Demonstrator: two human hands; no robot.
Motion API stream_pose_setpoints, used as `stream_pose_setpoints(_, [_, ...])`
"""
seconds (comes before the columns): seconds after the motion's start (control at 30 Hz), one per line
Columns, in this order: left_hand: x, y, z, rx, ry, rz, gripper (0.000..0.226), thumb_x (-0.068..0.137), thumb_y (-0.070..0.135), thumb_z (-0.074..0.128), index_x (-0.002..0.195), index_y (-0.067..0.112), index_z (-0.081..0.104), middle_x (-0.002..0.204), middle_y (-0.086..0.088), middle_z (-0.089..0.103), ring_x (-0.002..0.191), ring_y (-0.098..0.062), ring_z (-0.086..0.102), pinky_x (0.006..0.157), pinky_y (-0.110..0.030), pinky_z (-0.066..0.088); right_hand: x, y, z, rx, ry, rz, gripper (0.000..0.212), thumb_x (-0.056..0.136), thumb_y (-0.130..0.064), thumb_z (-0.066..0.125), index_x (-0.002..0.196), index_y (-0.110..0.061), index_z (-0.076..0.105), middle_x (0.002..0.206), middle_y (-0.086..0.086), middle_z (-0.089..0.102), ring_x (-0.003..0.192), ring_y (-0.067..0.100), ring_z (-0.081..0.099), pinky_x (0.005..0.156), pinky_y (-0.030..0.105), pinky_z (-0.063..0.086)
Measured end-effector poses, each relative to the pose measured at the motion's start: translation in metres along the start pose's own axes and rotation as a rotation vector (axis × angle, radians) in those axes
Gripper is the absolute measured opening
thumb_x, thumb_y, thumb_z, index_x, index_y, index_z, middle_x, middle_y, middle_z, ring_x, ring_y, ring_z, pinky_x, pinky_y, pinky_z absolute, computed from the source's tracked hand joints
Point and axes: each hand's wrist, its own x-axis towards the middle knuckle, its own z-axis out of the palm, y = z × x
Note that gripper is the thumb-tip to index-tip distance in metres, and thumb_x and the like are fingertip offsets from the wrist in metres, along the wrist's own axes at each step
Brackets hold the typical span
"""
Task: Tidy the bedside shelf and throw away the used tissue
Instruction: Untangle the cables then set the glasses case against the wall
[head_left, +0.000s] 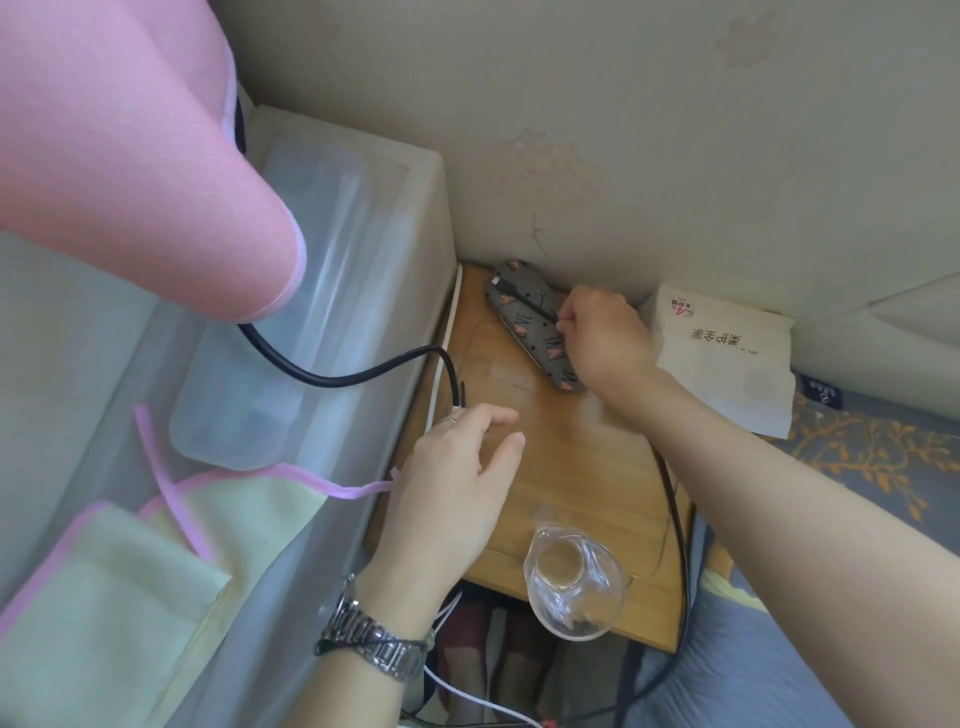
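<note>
The wooden bedside shelf (561, 467) stands in a corner against the wall. At its back lies a flat grey object with pink marks (524, 322), with a thin black cable across it. My right hand (605, 338) rests on that object, its fingertips pinched on the black cable. My left hand (457, 488) hovers over the shelf's left edge with fingers apart and nothing in it, just below the loose end of a thick black cable (363, 371). A clear glass cup (571, 584) stands at the shelf's front edge. I see no used tissue.
A white tissue pack with printed text (727, 364) lies on the bed to the right of the shelf. A translucent hanging organiser with pockets (291, 312) and a pink cloth (130, 156) fill the left. Cables run down the shelf's right side and beneath it.
</note>
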Motion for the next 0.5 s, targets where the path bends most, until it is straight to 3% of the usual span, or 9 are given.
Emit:
stream_pose_setpoints(0.23, [-0.007,0.003,-0.002,0.018,0.003,0.007,0.026,0.088,0.04,0.05,0.111,0.036,0.06,0.111,0.021,0.061,0.093,0.004,0.058,0.086,-0.031,0.05,-0.013,-0.007,-0.02,-0.038,-0.084,-0.113,0.02,0.093,-0.006,0.048,0.111,0.002,0.053,0.12,0.025,0.052,0.109,0.04,0.053,0.084,0.039,0.044])
stream_pose_setpoints(0.43, [-0.026,0.021,-0.006,0.013,0.021,0.024,0.025,0.088,0.038,0.053,0.111,0.035,0.062,0.109,0.02,0.062,0.092,0.003,0.059,0.087,-0.031,0.05,-0.046,-0.003,-0.063,0.109,-0.097,-0.218,0.009,0.095,-0.008,0.045,0.098,-0.007,0.053,0.111,0.017,0.054,0.101,0.037,0.052,0.087,0.043,0.045])
stream_pose_setpoints(0.5, [-0.036,0.03,-0.008,0.018,0.024,0.032,0.024,0.088,0.038,0.053,0.111,0.035,0.062,0.108,0.02,0.062,0.094,0.003,0.058,0.088,-0.03,0.049,-0.062,0.003,-0.079,0.132,-0.092,-0.248,0.008,0.095,-0.01,0.045,0.097,-0.009,0.053,0.104,0.014,0.055,0.097,0.032,0.052,0.082,0.04,0.044])
